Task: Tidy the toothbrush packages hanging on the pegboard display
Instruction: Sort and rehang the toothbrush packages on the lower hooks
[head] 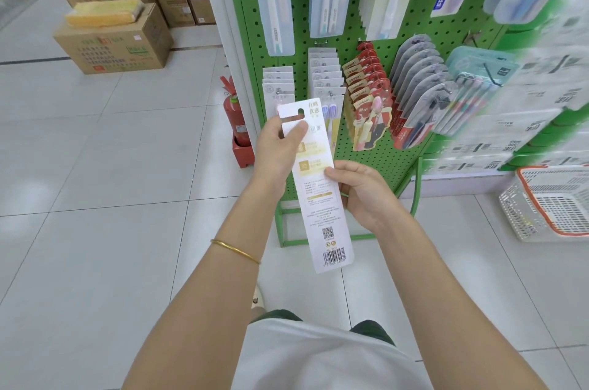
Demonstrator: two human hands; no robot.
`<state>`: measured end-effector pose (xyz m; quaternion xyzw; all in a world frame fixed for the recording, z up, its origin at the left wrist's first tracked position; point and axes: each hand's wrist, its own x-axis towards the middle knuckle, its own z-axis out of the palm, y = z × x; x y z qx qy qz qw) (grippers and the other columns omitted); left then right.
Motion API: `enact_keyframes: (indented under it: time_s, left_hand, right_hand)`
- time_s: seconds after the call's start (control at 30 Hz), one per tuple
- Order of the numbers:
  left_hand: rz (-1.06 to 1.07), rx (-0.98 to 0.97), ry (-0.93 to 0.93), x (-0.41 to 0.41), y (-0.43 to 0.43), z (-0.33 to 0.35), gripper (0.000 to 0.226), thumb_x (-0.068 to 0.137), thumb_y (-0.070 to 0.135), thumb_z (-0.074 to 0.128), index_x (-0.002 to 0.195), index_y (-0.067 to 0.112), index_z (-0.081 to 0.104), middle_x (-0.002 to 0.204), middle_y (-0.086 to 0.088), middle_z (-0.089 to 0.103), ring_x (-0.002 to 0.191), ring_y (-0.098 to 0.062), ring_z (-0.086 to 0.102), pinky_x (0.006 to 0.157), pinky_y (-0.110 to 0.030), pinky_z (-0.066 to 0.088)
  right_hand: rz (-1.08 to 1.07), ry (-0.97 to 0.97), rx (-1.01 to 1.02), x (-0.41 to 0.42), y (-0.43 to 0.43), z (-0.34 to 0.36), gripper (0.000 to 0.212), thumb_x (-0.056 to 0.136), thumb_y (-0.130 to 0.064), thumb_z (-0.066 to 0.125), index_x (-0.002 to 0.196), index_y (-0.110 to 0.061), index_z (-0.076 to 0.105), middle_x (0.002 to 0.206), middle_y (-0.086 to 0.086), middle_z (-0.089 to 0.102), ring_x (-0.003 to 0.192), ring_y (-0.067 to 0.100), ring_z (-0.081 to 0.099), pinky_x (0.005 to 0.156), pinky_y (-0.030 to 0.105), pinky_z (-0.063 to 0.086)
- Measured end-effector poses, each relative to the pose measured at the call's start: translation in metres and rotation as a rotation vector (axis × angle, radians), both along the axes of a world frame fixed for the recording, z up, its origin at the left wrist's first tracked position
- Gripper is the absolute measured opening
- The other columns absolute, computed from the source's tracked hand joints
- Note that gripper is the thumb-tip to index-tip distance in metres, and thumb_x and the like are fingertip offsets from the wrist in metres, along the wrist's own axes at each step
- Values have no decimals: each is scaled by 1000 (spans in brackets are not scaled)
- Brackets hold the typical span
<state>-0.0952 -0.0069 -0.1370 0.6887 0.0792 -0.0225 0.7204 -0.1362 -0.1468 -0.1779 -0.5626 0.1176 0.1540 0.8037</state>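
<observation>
Green pegboard (299,39) fills the upper frame, hung with rows of toothbrush packages. The lower white row (278,79) hangs just behind my work. The held package (318,208) is a long white card, its printed back and barcode toward me. It leans slightly and is on no peg, in the air in front of that lower row. Left grip (280,147) pinches its upper end, thumb across the print just under the hang hole (301,111). Right grip (363,195) pinches the right edge about mid-length, thumb on top, fingers behind. I read the step as rehanging one loose package. The next move likely calls for turning the card face-out like its neighbours, lining the hole up with a peg tip (279,90), then sliding it on. I cannot tell which row it belongs to.
</observation>
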Motion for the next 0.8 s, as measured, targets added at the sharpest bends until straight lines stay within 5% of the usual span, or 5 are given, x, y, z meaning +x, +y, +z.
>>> enact_keyframes:
  time_s: [0.23,0.37,0.5,0.7,0.8]
  left_hand:
    - [5,-142,82,1,2,8,19,94,4,54,110,11,60,102,-6,68,88,-21,67,70,-34,57]
    - [-74,-231,94,2,2,13,27,95,-1,49,120,5,55,102,-9,67,77,-17,69,65,-34,58]
    - [-110,-311,100,3,5,17,20,94,1,47,109,9,57,91,-5,68,71,-14,68,60,-30,56]
    - [-162,-341,105,5,7,15,32,88,9,48,119,6,52,100,-8,61,83,-18,59,65,-29,51]
    - [-152,-316,114,3,7,15,23,88,11,51,110,9,56,91,-3,62,81,-15,56,67,-29,45]
  right_hand:
    - [45,10,51,-3,3,-2,12,86,-17,61,93,-7,66,86,5,69,75,17,60,67,28,49]
    - [88,50,146,-2,6,-6,58,79,-32,70,123,3,55,106,13,65,89,24,59,82,36,48]
    - [174,45,221,0,9,-9,99,64,-44,84,135,7,38,122,22,52,106,31,50,92,44,42]
    - [334,-38,199,-1,9,-5,94,59,-46,86,131,2,50,112,10,66,102,22,63,87,34,50]
    - [304,-58,201,1,13,-6,88,54,-40,89,125,0,55,106,10,64,107,28,62,95,47,47]
